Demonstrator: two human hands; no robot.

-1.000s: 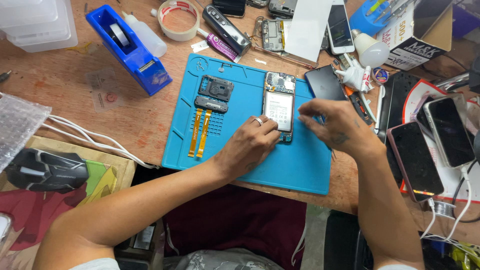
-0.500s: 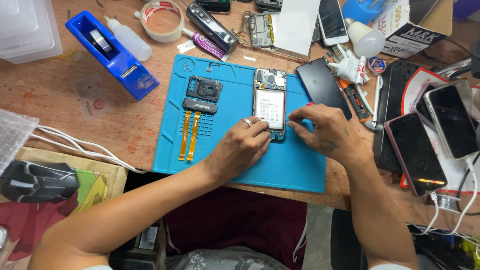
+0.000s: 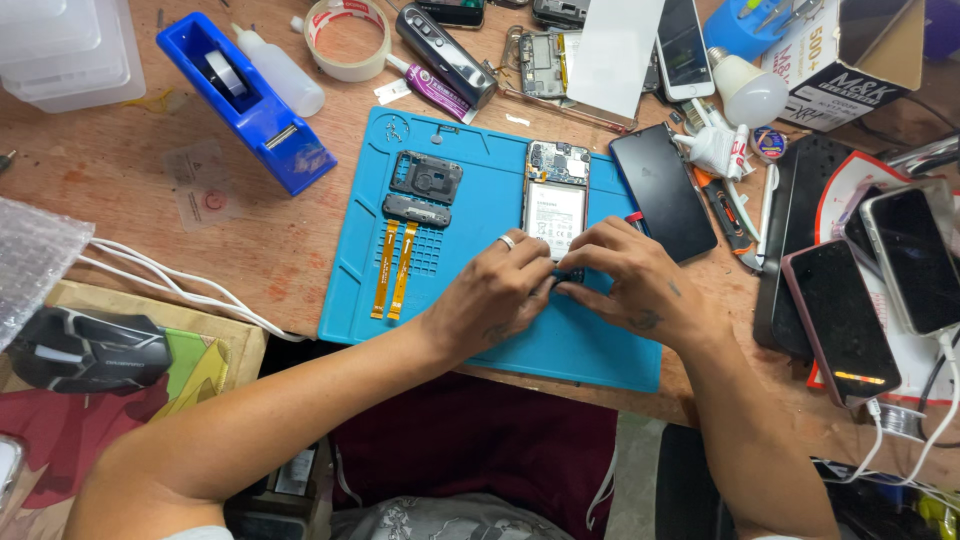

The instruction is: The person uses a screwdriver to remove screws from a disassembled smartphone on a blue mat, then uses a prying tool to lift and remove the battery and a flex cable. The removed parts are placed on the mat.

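An opened phone (image 3: 556, 200) with its white battery and circuit board showing lies upright on a blue work mat (image 3: 480, 210). My left hand (image 3: 495, 292), a ring on one finger, and my right hand (image 3: 635, 285) meet at the phone's lower end, fingertips pinched on it and covering it. Left of the phone on the mat lie a black camera cover piece (image 3: 427, 177), a smaller black piece (image 3: 416, 210) and two orange flex cables (image 3: 395, 268). A black phone screen (image 3: 662, 192) lies just right of the opened phone.
A blue tape dispenser (image 3: 246, 101), white bottle (image 3: 279, 70) and tape roll (image 3: 346, 38) sit at back left. Several phones (image 3: 840, 320) lie at right, with a light bulb (image 3: 745, 90) and tools behind. A black mouse (image 3: 85, 348) and white cables (image 3: 170, 280) lie at left.
Both hands have drawn together at the phone's lower end, the right hand moving left toward the left one. The camera has shifted slightly.
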